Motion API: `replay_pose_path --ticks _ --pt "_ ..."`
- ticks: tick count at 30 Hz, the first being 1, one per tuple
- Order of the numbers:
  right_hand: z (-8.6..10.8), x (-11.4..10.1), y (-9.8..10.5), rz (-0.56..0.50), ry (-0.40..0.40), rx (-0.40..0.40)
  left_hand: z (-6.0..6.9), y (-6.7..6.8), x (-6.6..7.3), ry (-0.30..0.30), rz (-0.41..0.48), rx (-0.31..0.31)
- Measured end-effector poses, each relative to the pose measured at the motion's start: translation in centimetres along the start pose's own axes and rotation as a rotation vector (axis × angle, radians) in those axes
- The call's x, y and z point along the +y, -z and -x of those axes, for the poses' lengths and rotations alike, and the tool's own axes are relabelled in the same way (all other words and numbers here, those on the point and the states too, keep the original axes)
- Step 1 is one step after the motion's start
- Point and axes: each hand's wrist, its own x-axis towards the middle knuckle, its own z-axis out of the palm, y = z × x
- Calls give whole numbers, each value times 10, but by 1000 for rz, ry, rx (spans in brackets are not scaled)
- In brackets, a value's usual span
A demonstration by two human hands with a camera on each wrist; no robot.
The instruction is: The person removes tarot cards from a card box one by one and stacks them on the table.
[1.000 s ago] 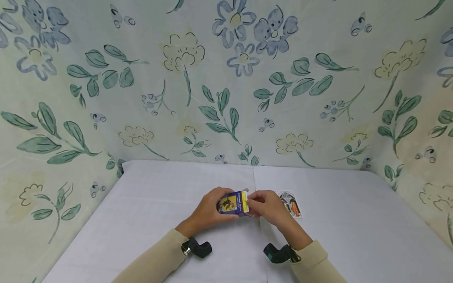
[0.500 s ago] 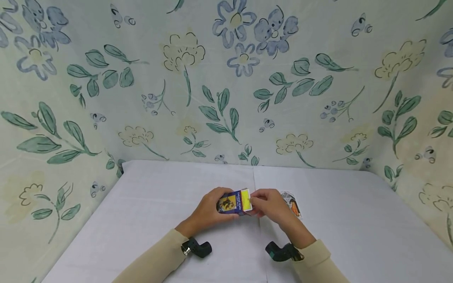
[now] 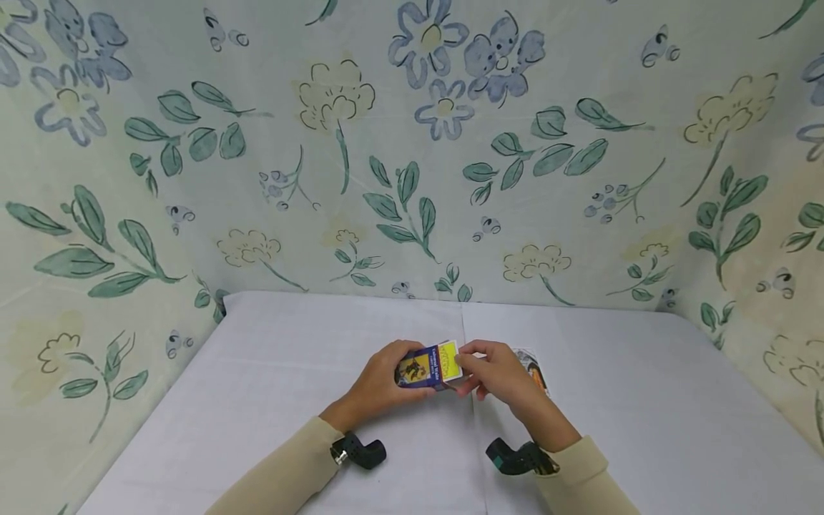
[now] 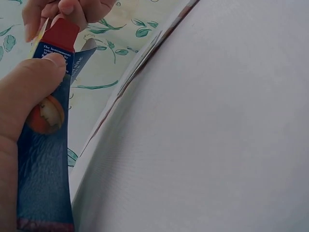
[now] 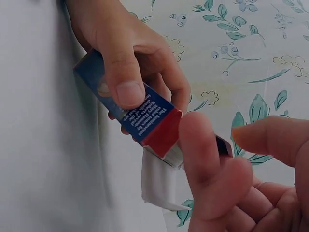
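Observation:
The left hand (image 3: 380, 379) grips a blue card box (image 3: 415, 368) with a picture on its front, thumb along one narrow side. Its red end flap (image 4: 60, 35) stands out, and a pale flap (image 5: 157, 181) hangs from the opened end. A yellow-faced card (image 3: 450, 360) with a white border sticks partly out of that end. At its outer edge are the right hand's (image 3: 498, 372) thumb and fingers, which pinch it. Whether more cards lie behind it is hidden. Beside the right hand, an illustrated card (image 3: 533, 368) lies on the table, partly covered by that hand.
A white cloth (image 3: 290, 372) with a central crease covers the table. Behind it and at the sides hang floral curtains (image 3: 412, 214). Each wrist carries a black camera mount (image 3: 367, 453).
The right hand has moved slightly right, and more of the yellow-faced card shows out of the box. The left hand keeps its grip and place. The loose card is more covered now.

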Motion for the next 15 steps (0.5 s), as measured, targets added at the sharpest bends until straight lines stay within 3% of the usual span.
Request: replay_pose_path --ticks 7,15 --pt "-1 0 -1 30 12 -24 0 0 0 0 4 6" --pt "1 -1 2 50 36 25 -1 1 2 4 -11 15"
